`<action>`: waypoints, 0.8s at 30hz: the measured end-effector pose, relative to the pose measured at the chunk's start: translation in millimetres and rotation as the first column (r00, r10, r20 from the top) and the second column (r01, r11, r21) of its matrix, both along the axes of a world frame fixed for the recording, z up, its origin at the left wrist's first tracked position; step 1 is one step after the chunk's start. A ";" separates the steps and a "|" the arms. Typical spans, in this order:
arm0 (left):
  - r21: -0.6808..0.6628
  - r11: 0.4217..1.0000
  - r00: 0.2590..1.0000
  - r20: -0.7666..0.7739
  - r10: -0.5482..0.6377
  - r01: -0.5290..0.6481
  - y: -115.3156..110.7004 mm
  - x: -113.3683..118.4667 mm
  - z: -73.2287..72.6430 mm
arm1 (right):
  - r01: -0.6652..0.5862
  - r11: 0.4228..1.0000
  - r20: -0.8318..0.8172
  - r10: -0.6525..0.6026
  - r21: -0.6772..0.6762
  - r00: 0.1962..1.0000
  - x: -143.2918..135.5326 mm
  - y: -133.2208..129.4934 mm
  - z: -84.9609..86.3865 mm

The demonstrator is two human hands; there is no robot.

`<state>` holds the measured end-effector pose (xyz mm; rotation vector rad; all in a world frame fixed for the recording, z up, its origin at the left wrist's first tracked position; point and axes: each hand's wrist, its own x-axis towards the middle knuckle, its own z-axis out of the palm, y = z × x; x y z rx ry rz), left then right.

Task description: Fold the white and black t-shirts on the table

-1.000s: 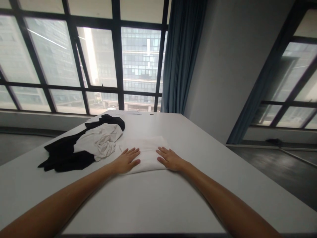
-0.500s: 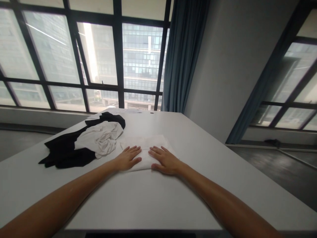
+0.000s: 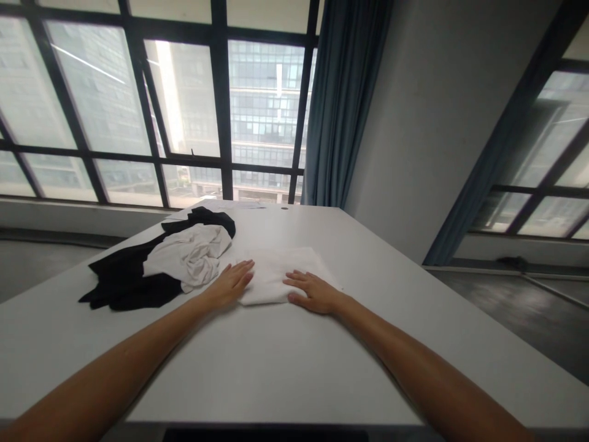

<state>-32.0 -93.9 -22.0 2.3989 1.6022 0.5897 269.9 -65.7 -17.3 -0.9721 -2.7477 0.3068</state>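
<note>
- I'm seeing the cloth (image 3: 271, 261) lying on the table (image 3: 276, 368); the left hand (image 3: 229, 285) is overlapping its edge, the right hand (image 3: 315, 293) is resting on it; both hands' fingers are extending, gripping nothing
- Uneven pressing could be rumpling it; leftward drift could be snagging the clothes (image 3: 202, 255)
- The right hand is hiding one corner; white-on-white is blurring the far edge

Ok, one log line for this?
left hand: folded white cloth, left edge; right hand: its right side; farther left: crumpled white fabric, black fabric

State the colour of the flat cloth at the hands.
The flat cloth is white, no pattern visible; best seen in the head view.
</note>
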 end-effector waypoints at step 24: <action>0.020 1.000 0.988 -0.152 -0.008 0.011 2.5 -22.6 14.2 | 0.992 0.109 0.015 -0.994 0.064 0.108 229.6 68.1 -18.1</action>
